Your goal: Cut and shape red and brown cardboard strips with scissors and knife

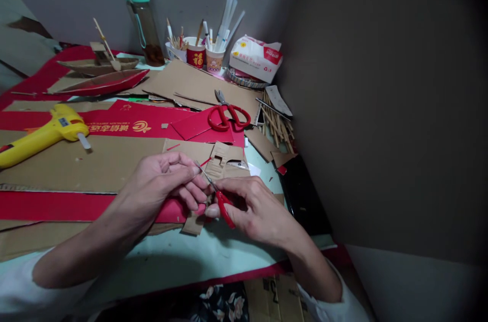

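Note:
My right hand [253,210] grips a small pair of scissors [224,206] by the red handles, with the blades pointing up and left. The blade tips reach the fingertips of my left hand [168,180], whose thumb and forefinger are pinched together. A thin red strip [206,162] sticks out at those fingertips, beside the blades. Just beyond my hands lies a cut piece of cardboard [224,157] with a notch in it. Another small cardboard piece [193,224] lies beneath my hands. Larger red-handled scissors [229,115] rest farther back on red card.
A yellow glue gun [46,134] lies at left on cardboard sheets [76,164]. Behind it are two boat shapes [102,82] and a tall bottle [147,27]. Cups of sticks [195,53], a tissue pack [255,58], and wooden sticks [276,121] stand or lie near the wall.

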A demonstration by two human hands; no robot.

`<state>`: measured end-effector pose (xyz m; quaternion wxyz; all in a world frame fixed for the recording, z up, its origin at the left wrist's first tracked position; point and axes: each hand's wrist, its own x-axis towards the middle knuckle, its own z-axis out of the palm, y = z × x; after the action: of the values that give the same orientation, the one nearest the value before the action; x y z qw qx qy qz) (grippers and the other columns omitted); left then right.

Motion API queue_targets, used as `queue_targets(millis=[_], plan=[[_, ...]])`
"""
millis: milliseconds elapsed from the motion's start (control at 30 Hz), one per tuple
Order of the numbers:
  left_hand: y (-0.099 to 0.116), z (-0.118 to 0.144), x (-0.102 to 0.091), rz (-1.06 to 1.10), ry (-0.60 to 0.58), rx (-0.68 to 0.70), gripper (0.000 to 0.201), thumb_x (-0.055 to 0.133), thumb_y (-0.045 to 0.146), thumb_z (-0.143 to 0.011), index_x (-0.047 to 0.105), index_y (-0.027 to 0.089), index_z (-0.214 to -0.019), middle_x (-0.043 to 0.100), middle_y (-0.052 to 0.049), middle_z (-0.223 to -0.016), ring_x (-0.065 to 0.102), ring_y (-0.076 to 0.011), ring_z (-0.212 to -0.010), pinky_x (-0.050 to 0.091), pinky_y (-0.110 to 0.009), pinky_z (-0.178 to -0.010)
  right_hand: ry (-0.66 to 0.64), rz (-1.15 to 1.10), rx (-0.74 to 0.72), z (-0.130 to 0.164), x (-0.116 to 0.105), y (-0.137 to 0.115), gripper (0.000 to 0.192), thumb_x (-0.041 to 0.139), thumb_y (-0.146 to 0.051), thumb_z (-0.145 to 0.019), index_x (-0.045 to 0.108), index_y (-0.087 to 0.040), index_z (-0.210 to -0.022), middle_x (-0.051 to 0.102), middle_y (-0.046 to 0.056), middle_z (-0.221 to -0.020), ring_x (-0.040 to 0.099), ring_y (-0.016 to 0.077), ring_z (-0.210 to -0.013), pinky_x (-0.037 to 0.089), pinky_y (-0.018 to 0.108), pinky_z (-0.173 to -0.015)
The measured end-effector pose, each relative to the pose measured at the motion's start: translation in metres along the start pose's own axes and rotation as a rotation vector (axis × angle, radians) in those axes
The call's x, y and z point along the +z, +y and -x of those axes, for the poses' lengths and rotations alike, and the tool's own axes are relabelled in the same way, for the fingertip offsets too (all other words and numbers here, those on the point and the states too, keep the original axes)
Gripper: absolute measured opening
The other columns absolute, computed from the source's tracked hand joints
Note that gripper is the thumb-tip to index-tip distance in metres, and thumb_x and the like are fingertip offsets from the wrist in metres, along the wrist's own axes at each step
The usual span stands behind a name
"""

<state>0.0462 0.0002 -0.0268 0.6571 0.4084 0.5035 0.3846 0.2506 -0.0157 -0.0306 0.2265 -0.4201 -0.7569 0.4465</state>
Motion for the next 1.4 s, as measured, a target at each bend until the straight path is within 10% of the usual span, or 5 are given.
queue_targets(millis=[667,933,1167,1400], plan=[[0.008,0.0,-0.018,-0.02,0.134,0.06,0.017,0.085,0.023,-0.068,0.069,0.017,-0.065,0.072,-0.005,-0.055,0.062,-0.0157,-0.039,0.051,-0.021,-0.034,-0.019,0.035,0.008,-0.009,-0.001,0.001,0.026,0.074,-0.039,-0.095,0.068,-0.018,-0.082,0.057,-0.004,-0.071,0.047,0.0133,-0.067,0.034,0.027,-0.063],[0.02,0.01,-0.021,-0.02,0.272,0.197,0.021,0.087,0.026,-0.072,0.068,0.02,-0.068,0.063,0.003,-0.056,0.053,-0.0082,-0.048,0.043,-0.016,-0.042,0.148,0.025,0.067,0.008,-0.011,0.008,0.019,0.069,-0.021,-0.09,0.062,-0.021,-0.108,0.07,-0.002,-0.088,0.063,0.014,-0.071,0.047,0.025,-0.065],[0.018,0.016,-0.03,-0.097,0.304,0.233,0.018,0.084,0.031,-0.078,0.07,0.022,-0.07,0.057,0.005,-0.058,0.048,-0.0099,-0.052,0.041,-0.02,-0.047,0.486,0.474,0.201,0.043,-0.032,0.015,0.028,0.057,-0.014,-0.093,0.063,-0.016,-0.12,0.068,0.013,-0.115,0.064,0.0291,-0.102,0.049,0.041,-0.087],[-0.011,0.045,-0.044,-0.66,-0.217,0.33,0.028,0.072,0.048,-0.09,0.083,0.031,-0.07,0.07,0.0,-0.066,0.062,-0.0156,-0.061,0.046,-0.028,-0.061,0.523,0.728,0.26,0.053,-0.039,0.042,0.036,0.054,-0.009,-0.089,0.064,-0.017,-0.122,0.068,0.014,-0.129,0.063,0.036,-0.115,0.051,0.049,-0.096]])
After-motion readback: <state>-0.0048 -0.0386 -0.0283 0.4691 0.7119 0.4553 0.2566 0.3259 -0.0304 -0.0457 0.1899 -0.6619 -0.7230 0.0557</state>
